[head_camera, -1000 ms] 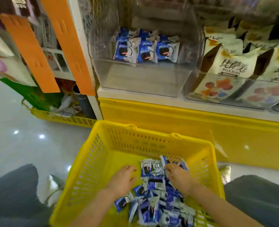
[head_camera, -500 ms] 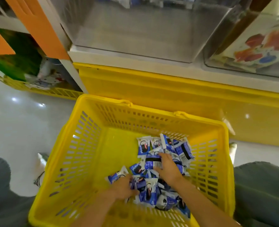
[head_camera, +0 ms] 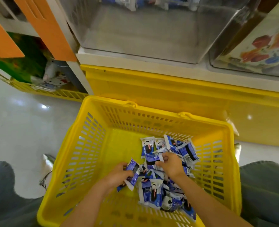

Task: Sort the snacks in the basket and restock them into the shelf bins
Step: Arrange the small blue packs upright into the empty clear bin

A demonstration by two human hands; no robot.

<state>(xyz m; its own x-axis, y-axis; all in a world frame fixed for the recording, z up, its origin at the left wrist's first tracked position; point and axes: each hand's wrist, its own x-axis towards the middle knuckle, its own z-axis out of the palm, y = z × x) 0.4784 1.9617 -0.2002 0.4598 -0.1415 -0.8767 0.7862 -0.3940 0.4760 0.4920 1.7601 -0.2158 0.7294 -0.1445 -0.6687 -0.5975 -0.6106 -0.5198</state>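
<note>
Gathering blue snack packets (head_camera: 153, 190) heaped toward the yellow basket's (head_camera: 92, 145) right side, both hands have now closed on some: left hand (head_camera: 119, 176) clutches several, right hand (head_camera: 171, 163) pinches one, ready for the clear shelf bin (head_camera: 143, 38).

2 hands (head_camera: 169, 164), 2 yellow baskets (head_camera: 92, 145), approx 20+ blue snack pkts (head_camera: 151, 192).

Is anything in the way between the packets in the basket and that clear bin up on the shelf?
Nothing visible blocks it. The snack packets lie loose in the open-topped yellow basket, and the clear bin sits directly above and behind it.
</note>
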